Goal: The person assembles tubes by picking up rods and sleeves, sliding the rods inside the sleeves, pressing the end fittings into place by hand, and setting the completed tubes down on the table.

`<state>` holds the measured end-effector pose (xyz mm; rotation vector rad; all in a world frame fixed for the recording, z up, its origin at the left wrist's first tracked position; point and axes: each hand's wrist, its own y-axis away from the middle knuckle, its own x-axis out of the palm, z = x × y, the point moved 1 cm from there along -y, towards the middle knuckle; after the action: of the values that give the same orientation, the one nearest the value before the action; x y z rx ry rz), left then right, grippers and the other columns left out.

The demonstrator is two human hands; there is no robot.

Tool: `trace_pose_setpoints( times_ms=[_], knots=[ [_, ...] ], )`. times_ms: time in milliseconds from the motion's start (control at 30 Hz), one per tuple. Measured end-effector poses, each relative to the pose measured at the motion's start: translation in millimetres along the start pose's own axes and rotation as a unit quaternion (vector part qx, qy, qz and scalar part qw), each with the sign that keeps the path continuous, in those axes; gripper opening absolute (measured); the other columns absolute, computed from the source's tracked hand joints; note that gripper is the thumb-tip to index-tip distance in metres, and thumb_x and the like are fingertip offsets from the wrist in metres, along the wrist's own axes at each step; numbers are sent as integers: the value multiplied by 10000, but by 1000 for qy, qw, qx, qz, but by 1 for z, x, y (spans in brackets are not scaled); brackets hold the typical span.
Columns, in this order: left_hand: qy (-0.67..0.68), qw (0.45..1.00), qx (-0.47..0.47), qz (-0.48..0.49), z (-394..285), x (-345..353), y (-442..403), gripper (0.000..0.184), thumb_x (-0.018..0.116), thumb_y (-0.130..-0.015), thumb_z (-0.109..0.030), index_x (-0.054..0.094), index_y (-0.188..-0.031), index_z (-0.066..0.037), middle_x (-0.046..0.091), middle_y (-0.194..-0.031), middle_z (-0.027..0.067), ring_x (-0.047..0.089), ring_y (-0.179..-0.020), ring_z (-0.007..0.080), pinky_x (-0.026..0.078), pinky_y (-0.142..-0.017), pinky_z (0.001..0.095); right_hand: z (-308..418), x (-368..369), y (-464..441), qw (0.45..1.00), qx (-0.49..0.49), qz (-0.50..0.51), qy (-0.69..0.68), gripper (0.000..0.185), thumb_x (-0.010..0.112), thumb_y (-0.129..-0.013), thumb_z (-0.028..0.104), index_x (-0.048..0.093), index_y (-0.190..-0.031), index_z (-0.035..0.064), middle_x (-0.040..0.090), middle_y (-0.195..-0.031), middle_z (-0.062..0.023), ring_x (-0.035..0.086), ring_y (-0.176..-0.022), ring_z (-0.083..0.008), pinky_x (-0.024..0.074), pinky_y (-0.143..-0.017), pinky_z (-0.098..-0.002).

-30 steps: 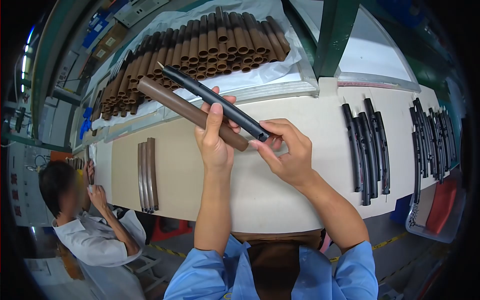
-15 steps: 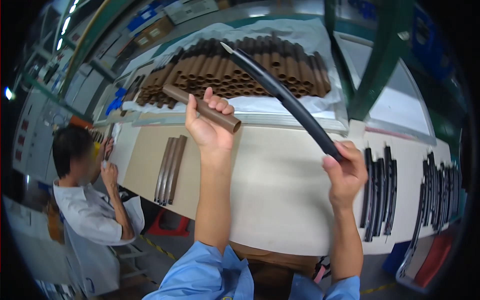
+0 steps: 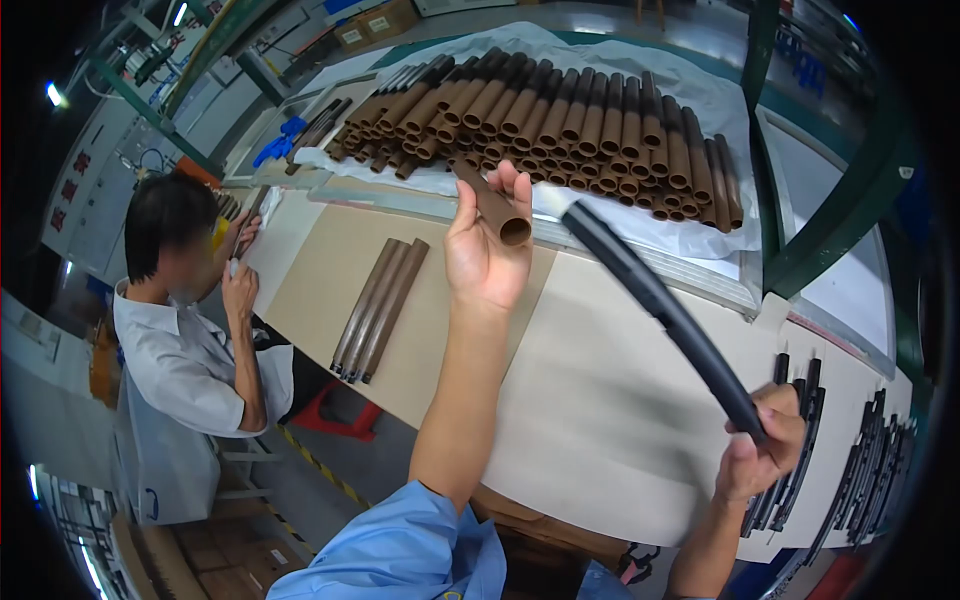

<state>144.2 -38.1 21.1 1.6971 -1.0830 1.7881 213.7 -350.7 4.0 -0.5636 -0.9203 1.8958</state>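
My left hand (image 3: 487,255) is closed around a brown tube (image 3: 497,213), its open end turned down and toward me. My right hand (image 3: 768,445) grips the lower end of a long black rod (image 3: 672,315). The rod slants up to the left, and its pale, blurred tip is close to the tube's open mouth, with a small gap between them. Both things are held above the pale tabletop (image 3: 590,400). Below and left of my left hand, several brown tubes (image 3: 383,310) lie side by side on the table.
A big pile of brown tubes with dark ends (image 3: 600,125) rests on white sheeting behind a rail. Several black rods (image 3: 870,470) lie at the right. A green post (image 3: 850,215) stands at the right rear. To the left sits a co-worker (image 3: 190,330) near a red stool (image 3: 335,410).
The view has shifted, so the table and pile appear farther right. The tube's mouth now faces me more, and the rod's tip has come down beside it.
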Motion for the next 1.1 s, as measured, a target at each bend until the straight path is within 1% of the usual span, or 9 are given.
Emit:
trace_pose_setpoints(
  times_ms=[100, 233, 267, 567, 667, 767, 867, 967, 1100],
  knots=[
    [71, 997, -2, 6, -2, 5, 3, 284, 427, -967, -203, 519, -1048, 54, 589, -1056, 147, 534, -1084, 275, 473, -973, 356, 4, -4, 1, 998, 34, -41, -14, 331, 687, -790, 271, 515, -993, 75, 461, -746, -55, 419, -593, -132, 323, -522, -244],
    [120, 992, 2, 31, -7, 3, 4, 287, 402, -971, -181, 438, -1116, 64, 506, -1095, 155, 518, -1085, 270, 474, -975, 373, 4, -4, 5, 997, 51, -51, -15, 357, 705, -774, 309, 518, -970, 76, 450, -736, -50, 391, -566, -110, 311, -503, -228],
    [126, 992, 7, 31, -7, 3, 3, 277, 402, -968, -168, 406, -1128, 58, 484, -1066, 140, 529, -1069, 261, 479, -971, 378, 4, -5, 5, 998, 47, -28, -12, 357, 712, -764, 300, 519, -955, 68, 452, -735, -54, 395, -569, -111, 322, -500, -228],
    [151, 987, -25, 40, -2, 8, 4, 205, 457, -942, -123, 429, -1070, 34, 492, -1028, 119, 549, -1027, 228, 498, -950, 377, 9, 2, 3, 1000, 24, -1, 1, 302, 688, -760, 253, 528, -936, 68, 473, -722, -69, 398, -549, -118, 339, -475, -227],
    [119, 993, -20, 18, 0, 10, 5, 180, 492, -933, -140, 441, -996, 21, 495, -958, 97, 567, -933, 197, 520, -914, 353, 10, 4, 4, 1000, 22, 10, 12, 288, 676, -752, 230, 530, -942, 69, 476, -714, -74, 405, -545, -123, 351, -473, -229],
    [14, 1000, -3, 2, 2, 10, 7, 223, 540, -920, -190, 437, -902, 7, 470, -839, 66, 541, -769, 145, 549, -755, 289, 10, 4, 4, 999, 16, 20, 24, 281, 665, -739, 206, 535, -947, 69, 477, -711, -78, 413, -541, -128, 360, -473, -233],
    [21, 999, -25, -27, -1, 3, 7, 294, 570, -910, -246, 420, -829, -6, 422, -751, 42, 460, -648, 111, 492, -590, 244, 10, 3, 4, 999, 11, 28, 34, 281, 660, -723, 188, 540, -946, 67, 477, -709, -79, 420, -539, -132, 365, -472, -237],
    [17, 996, 1, -86, -2, 0, 7, 330, 565, -913, -269, 420, -864, 23, 405, -730, 41, 422, -617, 109, 434, -534, 238, 11, 5, 3, 999, 9, 30, 43, 272, 648, -700, 166, 547, -931, 65, 474, -704, -74, 428, -541, -136, 369, -472, -239],
    [-11, 992, 19, -127, 1, 5, 11, 348, 487, -947, -269, 394, -937, 66, 409, -750, 64, 437, -650, 139, 455, -557, 247, 11, 6, 4, 998, 7, 35, 60, 259, 632, -666, 139, 558, -902, 62, 472, -701, -67, 444, -543, -140, 373, -472, -240]
  ],
)
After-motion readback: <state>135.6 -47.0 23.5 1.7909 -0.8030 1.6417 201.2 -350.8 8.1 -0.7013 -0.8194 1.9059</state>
